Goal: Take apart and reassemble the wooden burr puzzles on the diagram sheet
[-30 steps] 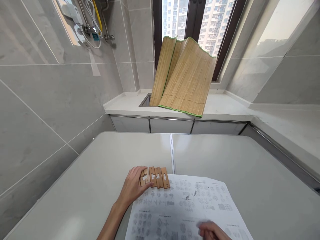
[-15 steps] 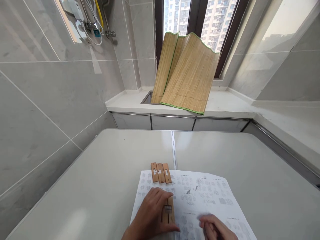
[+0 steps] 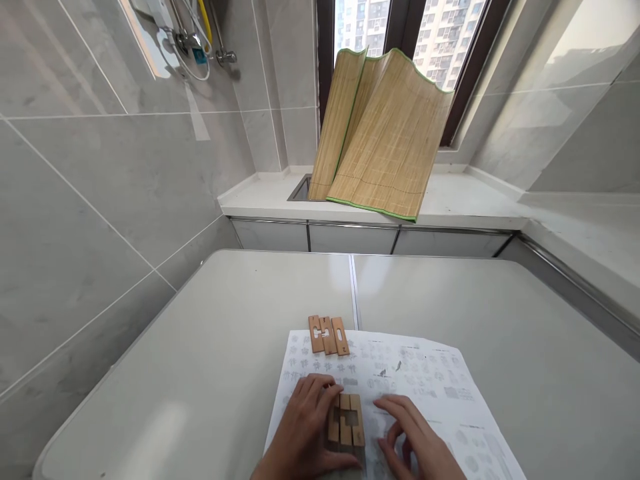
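Note:
My left hand [image 3: 311,420] curls round a small block of notched wooden puzzle pieces [image 3: 346,437], its fingers at the far end and its thumb at the near end. Three strips show side by side on the block's face, with a dark gap between them. To the right of the block, my right hand [image 3: 413,433] hovers with thumb and fingers apart, holding nothing. Three flat wooden plates [image 3: 328,335] with cut-out slots lie together at the far edge of the printed sheet [image 3: 430,380]. My left hand hides the block's left side.
A white folding table [image 3: 235,313] with a centre seam holds everything. Beyond it runs a white counter [image 3: 270,200] with a sink [image 3: 301,189]. A bamboo mat [image 3: 385,140] leans there against the window. Grey tiled walls stand on both sides.
My right hand has moved left towards the block, and its fingers have spread from a curled shape. The block's upper face now shows three strips and a wider gap. The view has shifted slightly.

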`<action>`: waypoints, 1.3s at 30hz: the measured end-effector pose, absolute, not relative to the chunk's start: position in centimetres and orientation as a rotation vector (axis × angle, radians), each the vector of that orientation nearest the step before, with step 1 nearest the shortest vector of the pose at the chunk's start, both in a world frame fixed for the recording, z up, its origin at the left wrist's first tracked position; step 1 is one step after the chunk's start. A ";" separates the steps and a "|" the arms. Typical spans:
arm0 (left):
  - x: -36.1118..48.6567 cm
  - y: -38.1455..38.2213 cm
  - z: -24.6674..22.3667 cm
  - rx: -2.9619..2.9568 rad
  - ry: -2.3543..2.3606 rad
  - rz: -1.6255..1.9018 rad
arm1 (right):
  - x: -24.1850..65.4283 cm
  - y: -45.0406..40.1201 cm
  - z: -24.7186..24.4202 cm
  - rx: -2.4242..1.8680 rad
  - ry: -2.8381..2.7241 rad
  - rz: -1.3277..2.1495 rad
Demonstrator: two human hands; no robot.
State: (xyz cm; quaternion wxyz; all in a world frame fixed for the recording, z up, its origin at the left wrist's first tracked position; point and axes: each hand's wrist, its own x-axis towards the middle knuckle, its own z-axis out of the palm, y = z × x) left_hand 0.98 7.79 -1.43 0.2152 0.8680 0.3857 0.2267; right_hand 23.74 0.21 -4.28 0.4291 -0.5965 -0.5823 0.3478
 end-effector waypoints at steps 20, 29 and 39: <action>1.1 2.7 -2.9 1.799 1.269 0.921 | 18.9 -0.3 -2.5 -1.495 -1.199 0.901; 1.3 1.3 -7.1 1.732 1.413 1.075 | 15.6 -0.9 -2.7 -1.559 -1.126 0.807; 1.3 1.4 -6.7 1.875 1.335 1.160 | 15.9 -1.5 -2.8 -1.688 -1.232 0.724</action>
